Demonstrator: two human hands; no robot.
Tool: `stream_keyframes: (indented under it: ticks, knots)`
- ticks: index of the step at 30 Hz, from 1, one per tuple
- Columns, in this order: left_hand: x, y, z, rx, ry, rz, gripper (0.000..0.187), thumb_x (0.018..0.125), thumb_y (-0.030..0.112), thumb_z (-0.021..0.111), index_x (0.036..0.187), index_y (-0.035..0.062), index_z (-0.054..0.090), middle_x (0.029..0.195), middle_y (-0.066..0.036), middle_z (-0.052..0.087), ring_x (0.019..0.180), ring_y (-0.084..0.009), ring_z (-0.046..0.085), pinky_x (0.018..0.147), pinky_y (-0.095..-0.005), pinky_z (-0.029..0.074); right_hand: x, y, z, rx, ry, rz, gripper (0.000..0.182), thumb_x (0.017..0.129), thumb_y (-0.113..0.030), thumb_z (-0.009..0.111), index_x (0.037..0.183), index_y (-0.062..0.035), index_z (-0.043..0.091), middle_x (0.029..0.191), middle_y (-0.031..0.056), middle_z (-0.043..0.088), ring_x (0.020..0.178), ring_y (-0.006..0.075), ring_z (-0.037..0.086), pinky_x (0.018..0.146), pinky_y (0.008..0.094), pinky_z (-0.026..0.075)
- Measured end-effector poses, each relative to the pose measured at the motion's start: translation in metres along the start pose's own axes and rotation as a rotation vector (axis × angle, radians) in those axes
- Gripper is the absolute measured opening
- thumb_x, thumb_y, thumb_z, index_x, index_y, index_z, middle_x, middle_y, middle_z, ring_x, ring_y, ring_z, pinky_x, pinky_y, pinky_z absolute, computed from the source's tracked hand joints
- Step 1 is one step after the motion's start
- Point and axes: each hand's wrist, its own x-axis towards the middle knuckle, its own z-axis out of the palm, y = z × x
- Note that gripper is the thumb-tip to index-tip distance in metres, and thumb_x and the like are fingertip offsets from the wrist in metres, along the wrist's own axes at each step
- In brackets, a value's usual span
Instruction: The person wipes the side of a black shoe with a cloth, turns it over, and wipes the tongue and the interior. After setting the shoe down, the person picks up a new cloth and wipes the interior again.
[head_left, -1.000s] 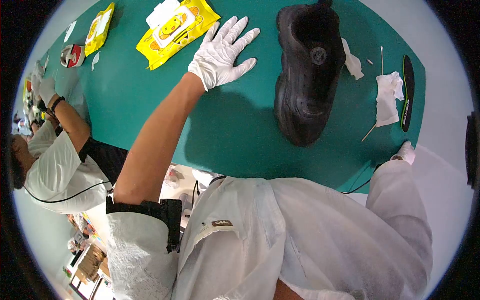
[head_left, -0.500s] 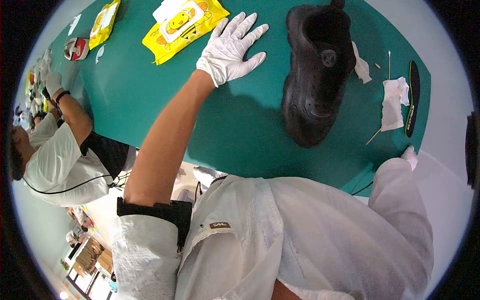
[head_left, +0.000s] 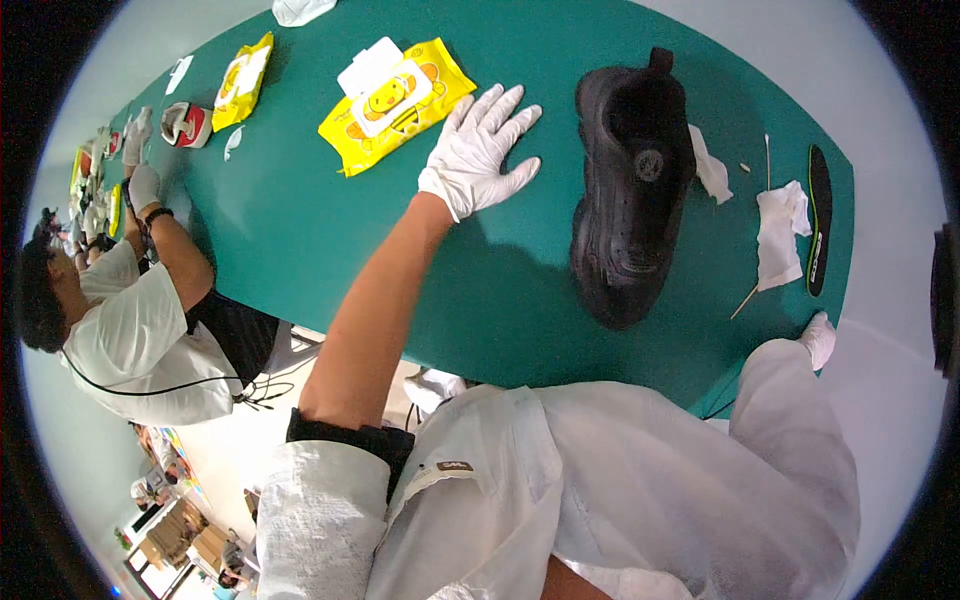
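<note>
My left hand [head_left: 482, 152], in a white glove, lies flat on the green table [head_left: 480, 320] with its fingers spread and holds nothing. Its fingertips are close to a yellow wipes pack [head_left: 400, 105] whose white lid is raised. To the right of this hand is a black shoe [head_left: 632, 200], apart from it, toe toward my body. My right hand [head_left: 818, 340], also gloved, is at the table's right edge; its fingers cannot be made out. Nearest to it are a black insole [head_left: 819, 220] and a crumpled white wipe [head_left: 779, 235].
Another white wipe [head_left: 710, 168] touches the shoe's right side. Cotton swabs [head_left: 768, 160] lie near the insole. At the upper left are a second yellow pack [head_left: 243, 82] and a red and white shoe [head_left: 187, 125]. A co-worker [head_left: 130, 310] is at the table's left side.
The whole view has shifted, so the table, shoe and packs appear lower in the picture. Slightly more of my right hand shows. My left hand keeps its spread pose on the table.
</note>
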Motion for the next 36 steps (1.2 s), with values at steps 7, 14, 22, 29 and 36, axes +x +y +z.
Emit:
stream_keyframes:
  ticks: [7,14,22,29,36]
  knots:
    - [0.002,0.005,-0.011,-0.028,-0.025,-0.008,0.069,0.09,0.044,0.067,0.151,0.0198,0.046,0.161,-0.012,0.037,0.149,-0.0341,0.034,0.122,-0.0525,0.026,0.001,0.001,0.0,-0.094,-0.01,-0.032,0.053,0.095,-0.048,0.048,0.109,-0.0041,0.074,0.115,0.0229,0.07,0.111,0.0471,0.063,0.093,0.0515,0.049]
    - [0.003,0.003,-0.006,-0.002,-0.036,-0.022,0.069,0.089,0.046,0.066,0.15,0.0196,0.046,0.161,-0.012,0.037,0.15,-0.0327,0.031,0.123,-0.0503,0.023,-0.022,-0.016,-0.012,-0.075,0.038,-0.007,0.05,0.095,-0.046,0.047,0.104,-0.0055,0.075,0.113,0.0227,0.07,0.105,0.0448,0.066,0.091,0.0522,0.052]
    - [0.001,0.003,-0.006,-0.049,-0.003,0.001,0.071,0.087,0.036,0.072,0.15,0.0173,0.047,0.16,-0.014,0.037,0.149,-0.0357,0.033,0.122,-0.053,0.025,-0.019,-0.004,-0.01,-0.05,0.021,-0.036,0.051,0.095,-0.05,0.05,0.108,-0.0075,0.074,0.114,0.021,0.071,0.107,0.0435,0.066,0.092,0.0512,0.052]
    - [-0.014,0.0,-0.013,-0.164,0.147,0.007,0.046,0.087,0.026,0.073,0.13,0.0146,0.063,0.147,-0.013,0.054,0.139,-0.0364,0.048,0.115,-0.0519,0.036,-0.013,0.01,0.009,0.086,0.039,-0.109,0.051,0.099,-0.048,0.05,0.112,-0.0025,0.07,0.116,0.0242,0.069,0.108,0.0453,0.064,0.091,0.0508,0.05]
    - [-0.003,-0.012,-0.008,-0.374,0.287,-0.037,0.026,0.086,0.016,0.072,0.112,0.0123,0.072,0.122,-0.01,0.071,0.121,-0.0319,0.062,0.105,-0.045,0.046,-0.035,0.023,0.008,0.411,0.118,-0.299,0.048,0.103,-0.041,0.052,0.096,0.0057,0.063,0.087,0.0214,0.066,0.079,0.0281,0.057,0.079,0.0411,0.046]
